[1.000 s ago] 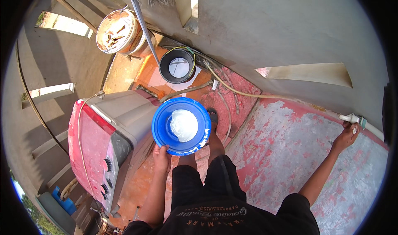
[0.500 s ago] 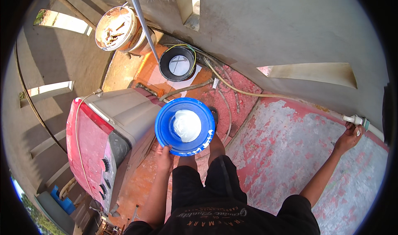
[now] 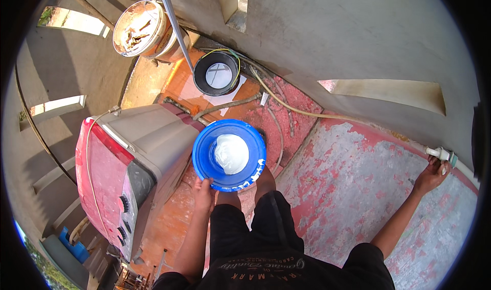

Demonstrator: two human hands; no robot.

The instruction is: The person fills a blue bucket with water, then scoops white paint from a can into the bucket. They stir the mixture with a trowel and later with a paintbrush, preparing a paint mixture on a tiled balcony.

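Observation:
My left hand (image 3: pixel 204 194) is closed on the near left rim of a round blue basin (image 3: pixel 203 136), thumb over the edge. White, creamy-looking stuff (image 3: pixel 232 154) lies in the basin, and white smears mark its rim at the lower right. The basin is held above my legs. Stretched far to the right, my right hand (image 3: pixel 432 176) has its fingers curled at a white pipe valve (image 3: pixel 439 153) low on the wall. The fingertips are partly hidden there.
A red-topped washing machine (image 3: pixel 110 172) stands at left. Beyond the basin are a black bucket (image 3: pixel 202 80) with light liquid and a white bucket (image 3: pixel 153 39) full of scraps. A yellowish hose (image 3: pixel 291 105) crosses the worn red floor (image 3: pixel 337 187) along the wall.
The view has shifted slightly. My right hand sits a little lower against the pipe valve. My left hand keeps its hold on the basin.

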